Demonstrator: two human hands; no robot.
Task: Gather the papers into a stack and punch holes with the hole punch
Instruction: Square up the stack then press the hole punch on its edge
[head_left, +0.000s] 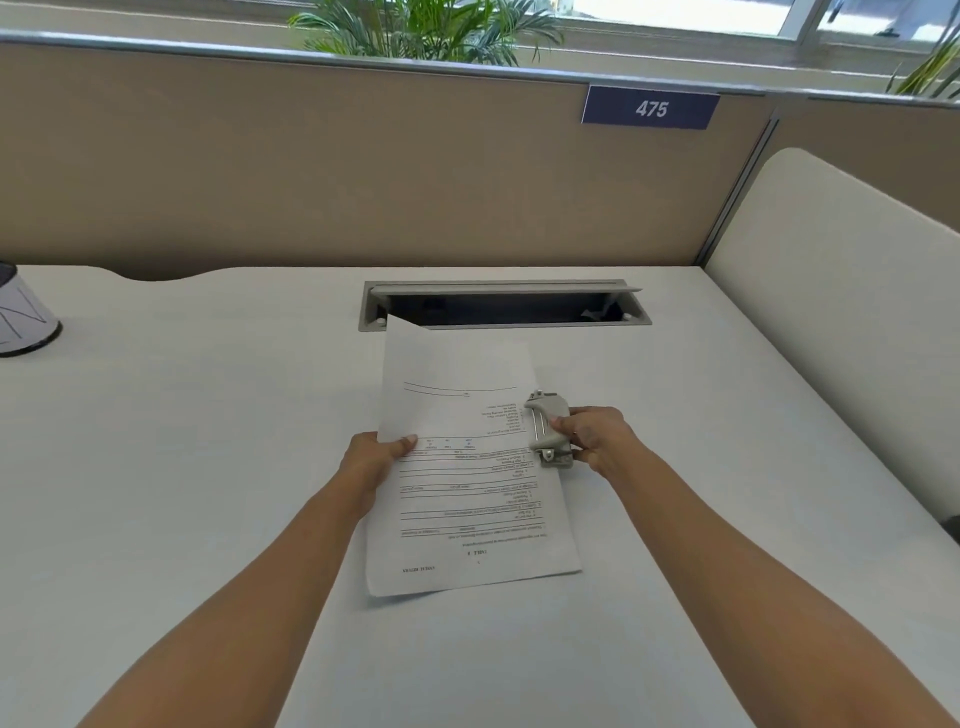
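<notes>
Now left hand (375, 453) pinches the papers (467, 478); right hand (592, 434) grips the hole punch (545, 428).

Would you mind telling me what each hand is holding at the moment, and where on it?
The left hand grips the papers at their left edge. The right hand grips the hole punch, set on the papers' right edge.

The papers (467, 467) are thin, matt white sheets printed with black text. The hole punch (548, 431) has a smooth grey plastic-looking body with 2 shiny metal rods along its top. The bench (208, 467) is smooth, matt white. The partition (363, 171) behind looks like beige cloth, capped by a glossy metal rail (311, 54)
</notes>
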